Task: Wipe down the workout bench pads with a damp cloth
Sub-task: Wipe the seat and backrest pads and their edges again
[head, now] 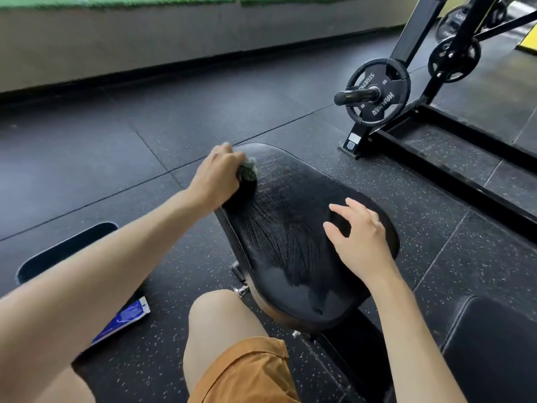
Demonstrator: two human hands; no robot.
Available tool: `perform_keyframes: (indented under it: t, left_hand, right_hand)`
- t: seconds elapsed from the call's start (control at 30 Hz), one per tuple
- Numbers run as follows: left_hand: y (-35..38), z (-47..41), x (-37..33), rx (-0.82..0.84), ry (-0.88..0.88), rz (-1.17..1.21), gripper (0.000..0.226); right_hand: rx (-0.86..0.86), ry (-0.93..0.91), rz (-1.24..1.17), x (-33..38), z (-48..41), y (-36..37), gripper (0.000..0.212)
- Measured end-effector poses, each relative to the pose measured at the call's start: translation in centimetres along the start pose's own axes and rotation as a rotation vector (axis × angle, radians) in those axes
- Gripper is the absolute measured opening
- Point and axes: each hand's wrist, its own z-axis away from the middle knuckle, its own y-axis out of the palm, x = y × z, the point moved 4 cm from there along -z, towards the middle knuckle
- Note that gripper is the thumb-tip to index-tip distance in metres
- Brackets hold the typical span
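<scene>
Knee (220,315) and orange shorts (247,370) nearest the camera, just short of the near end of the seat pad (290,228). Second black pad (494,344) right of the seat pad's near end, apart from it. Blue-and-white packet (122,321) flat on the floor (116,141), left of the seat pad's near end. Dark flat panel with rounded corners (64,251) on the floor just beyond the packet, also left of the pad.

Seat pad top: fine streaked sheen over most of it, smoother dull patch at the near end.

Right hand (363,239): fingers spread and nearly straight, resting on the right side of the seat pad, holding nothing.

Left hand (218,175): fingers curled round a bunched grey cloth (248,170), pressing it against the seat pad's far left edge.

Beyond the seat pad, to its far right: black rack frame (418,33), weight plate (377,91) hung on a horizontal peg. Pale wall (145,39) farthest, past the pad's far end.
</scene>
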Motion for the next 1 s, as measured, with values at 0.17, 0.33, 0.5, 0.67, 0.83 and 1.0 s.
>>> perform_keyframes:
  t: [0.17, 0.33, 0.5, 0.67, 0.83, 1.0]
  left_hand:
    - [1.4, 5.0, -5.8, 0.120, 0.354, 0.084, 0.049]
    - [-0.7, 0.7, 1.8, -0.026, 0.028, 0.023, 0.047]
    - [-0.8, 2.5, 1.8, -0.130, -0.021, 0.085, 0.039]
    - [-1.4, 4.2, 2.7, -0.085, 0.150, 0.087, 0.046]
    - [0.3, -3.3, 4.0, -0.093, -0.123, 0.047, 0.046]
    - [2.1, -7.6, 1.4, -0.017, -0.107, 0.005, 0.048]
  right_hand:
    - [-0.015, 0.001, 0.013, -0.2, 0.1, 0.1, 0.041]
    - [-0.048, -0.013, 0.015, 0.1, -0.1, 0.8, 0.041]
    - [-0.048, -0.020, 0.047, 0.1, 0.1, 1.0, 0.041]
    - [-0.046, -0.012, 0.081, 0.3, -0.3, 1.3, 0.042]
    - [-0.017, -0.024, 0.070, 0.5, 0.0, 1.7, 0.042]
    - [0.018, -0.020, 0.081, 0.4, -0.7, 1.4, 0.043]
